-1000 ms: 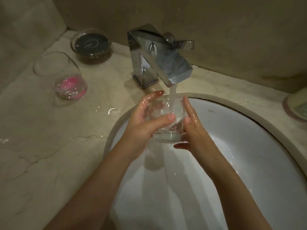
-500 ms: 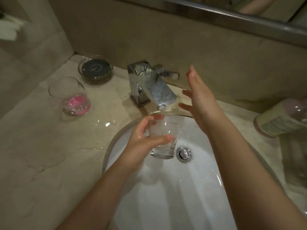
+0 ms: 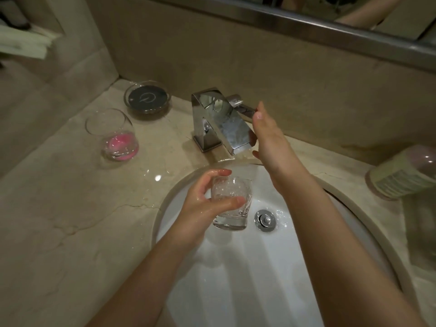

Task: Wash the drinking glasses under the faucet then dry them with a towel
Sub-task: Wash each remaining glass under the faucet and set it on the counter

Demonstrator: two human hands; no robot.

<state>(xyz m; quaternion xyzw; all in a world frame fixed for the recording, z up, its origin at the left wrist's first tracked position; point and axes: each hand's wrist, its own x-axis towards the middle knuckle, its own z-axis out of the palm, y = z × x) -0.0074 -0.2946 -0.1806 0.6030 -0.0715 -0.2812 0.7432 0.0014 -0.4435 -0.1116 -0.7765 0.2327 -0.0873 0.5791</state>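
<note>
L hand [image 3: 200,204] grips drinking glass [image 3: 230,204] upright over sink [image 3: 354,199], thumb front, fingers behind: keeps mouth up under faucet [image 3: 221,121] spout. R hand [image 3: 266,135] apart from L, fingers straight, tip at faucet lever [image 3: 244,109]; likely shutoff. Can't tell if water runs. 2nd glass [image 3: 111,135], pink item inside, waits on counter [image 3: 70,220] w/ dish [image 3: 147,97]. Towel step not yet done.

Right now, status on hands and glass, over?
Left hand grips the drinking glass upright over the basin. Right hand open at the faucet handle. Nothing in the way.
</note>
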